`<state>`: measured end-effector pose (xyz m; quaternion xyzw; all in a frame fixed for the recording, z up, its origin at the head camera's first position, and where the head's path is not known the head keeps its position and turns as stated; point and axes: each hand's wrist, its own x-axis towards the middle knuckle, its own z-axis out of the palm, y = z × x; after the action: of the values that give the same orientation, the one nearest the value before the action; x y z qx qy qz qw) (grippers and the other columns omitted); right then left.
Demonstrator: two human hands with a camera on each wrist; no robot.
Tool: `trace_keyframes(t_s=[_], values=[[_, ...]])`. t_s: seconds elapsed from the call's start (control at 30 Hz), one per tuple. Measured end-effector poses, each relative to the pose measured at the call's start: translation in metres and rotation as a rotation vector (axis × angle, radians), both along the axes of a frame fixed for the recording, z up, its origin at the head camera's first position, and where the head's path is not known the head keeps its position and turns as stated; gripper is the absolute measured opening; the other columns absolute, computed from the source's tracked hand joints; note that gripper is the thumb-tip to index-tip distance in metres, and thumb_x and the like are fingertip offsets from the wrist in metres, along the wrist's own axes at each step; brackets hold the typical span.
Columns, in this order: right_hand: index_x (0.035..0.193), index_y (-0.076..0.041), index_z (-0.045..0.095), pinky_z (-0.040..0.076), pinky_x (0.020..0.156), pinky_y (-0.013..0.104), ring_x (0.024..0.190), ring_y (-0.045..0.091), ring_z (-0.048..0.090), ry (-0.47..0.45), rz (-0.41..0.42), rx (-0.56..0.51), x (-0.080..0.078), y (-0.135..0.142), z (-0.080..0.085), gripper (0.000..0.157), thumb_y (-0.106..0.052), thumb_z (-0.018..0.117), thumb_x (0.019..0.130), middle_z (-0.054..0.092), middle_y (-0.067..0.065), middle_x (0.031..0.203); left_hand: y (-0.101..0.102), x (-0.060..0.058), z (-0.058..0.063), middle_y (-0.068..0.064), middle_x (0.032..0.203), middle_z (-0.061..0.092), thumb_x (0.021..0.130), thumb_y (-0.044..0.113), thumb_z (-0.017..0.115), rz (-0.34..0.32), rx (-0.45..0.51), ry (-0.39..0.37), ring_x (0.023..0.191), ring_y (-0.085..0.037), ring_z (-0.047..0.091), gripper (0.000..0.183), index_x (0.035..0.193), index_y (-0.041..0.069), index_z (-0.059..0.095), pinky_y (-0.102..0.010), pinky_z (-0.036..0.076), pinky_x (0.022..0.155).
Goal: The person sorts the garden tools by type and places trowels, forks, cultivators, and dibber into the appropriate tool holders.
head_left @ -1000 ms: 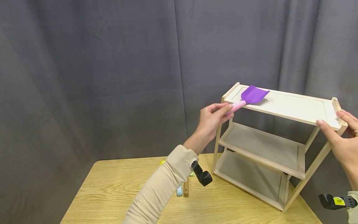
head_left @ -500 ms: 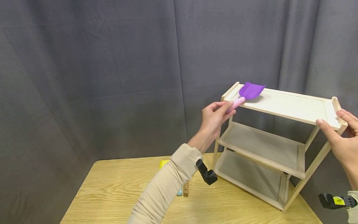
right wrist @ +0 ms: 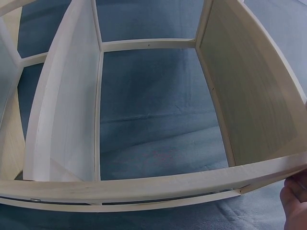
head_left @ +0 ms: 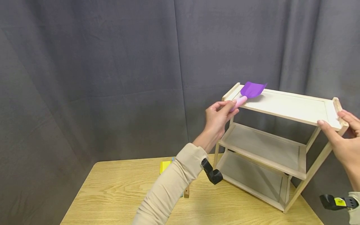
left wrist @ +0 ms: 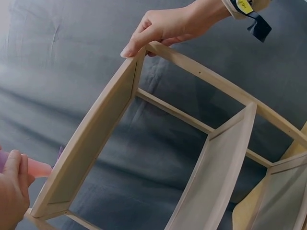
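Note:
My left hand (head_left: 217, 118) pinches the pink handle of a small shovel (head_left: 252, 90) between thumb and fingers. Its purple blade lies over the left end of the top board of a pale wooden three-tier shelf (head_left: 292, 107); a shadow shows below, and whether blade and board touch I cannot tell. In the left wrist view the pink handle (left wrist: 39, 168) juts toward the board's edge, with most of the blade hidden behind it. My right hand (head_left: 346, 137) grips the shelf's top right corner, thumb on the front edge. Only part of that hand (right wrist: 296, 199) shows in the right wrist view.
The shelf stands at the right side of a wooden table (head_left: 118, 187). Partly behind my left forearm lie a yellow item (head_left: 164, 166) and a brown wooden handle (head_left: 187, 192), with a bit of light blue beside it. A grey curtain (head_left: 126, 78) hangs behind.
My left hand has shifted slightly right and up, and the shovel's blade has moved a little back and left over the top board. My right hand keeps its grip on the shelf corner.

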<state>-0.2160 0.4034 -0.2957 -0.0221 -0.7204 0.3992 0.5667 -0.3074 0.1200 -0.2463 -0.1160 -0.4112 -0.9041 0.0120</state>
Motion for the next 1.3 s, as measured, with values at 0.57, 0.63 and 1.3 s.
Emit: trace_keyframes(t_s=[0.57,0.63,1.3], values=[[0.122,0.002,0.064,0.042,0.097,0.017,0.112,0.008,0.056,0.03,0.033,-0.038,0.0,0.0,0.0,0.049,-0.001,0.078,0.075,0.058,0.009,0.13,0.018,-0.001,-0.003,-0.013,0.093,0.062,0.082,-0.012,0.069,0.036,0.096,0.014,0.081,-0.022,0.067,0.007,0.081,-0.006,0.065,-0.028,0.058,0.071],[0.123,0.002,0.064,0.041,0.098,0.018,0.112,0.007,0.056,0.025,0.03,-0.034,0.001,-0.001,0.0,0.049,-0.002,0.078,0.076,0.058,0.008,0.13,0.019,-0.002,-0.003,-0.013,0.092,0.062,0.082,-0.012,0.068,0.043,0.097,0.006,0.081,-0.022,0.067,0.01,0.079,-0.003,0.065,-0.029,0.058,0.071],[0.127,0.003,0.061,0.04,0.098,0.016,0.109,0.004,0.054,-0.024,0.009,-0.014,0.006,-0.005,0.0,0.052,-0.005,0.077,0.078,0.055,0.008,0.133,0.026,-0.002,-0.002,-0.011,0.081,0.057,0.08,-0.012,0.072,0.057,0.121,-0.028,0.07,-0.017,0.066,0.012,0.082,-0.004,0.064,-0.029,0.058,0.071]])
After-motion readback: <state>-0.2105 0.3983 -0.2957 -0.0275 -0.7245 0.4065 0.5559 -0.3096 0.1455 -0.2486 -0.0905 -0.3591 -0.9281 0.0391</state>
